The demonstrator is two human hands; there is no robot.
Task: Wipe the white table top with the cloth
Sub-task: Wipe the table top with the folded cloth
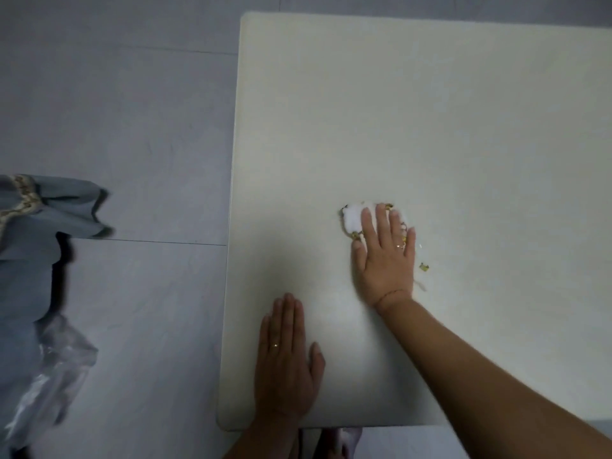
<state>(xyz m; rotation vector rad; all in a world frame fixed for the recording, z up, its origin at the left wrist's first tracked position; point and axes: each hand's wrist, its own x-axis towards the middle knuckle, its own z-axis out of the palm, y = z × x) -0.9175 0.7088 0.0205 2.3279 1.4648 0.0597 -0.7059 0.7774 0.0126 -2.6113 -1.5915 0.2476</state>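
text: none legible | view blurry, perhaps hiding small print

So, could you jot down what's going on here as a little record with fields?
surface: white table top, seen from above
left hand: flat on the table by its near left corner, holding nothing
right hand: fingers straight, pressing the cloth onto the table
cloth: white, bunched, partly under the right fingers
debris: yellowish scraps at the cloth's edges and beside the right hand
off the table: grey-blue fabric and a clear plastic bag at left, over the grey tiled floor
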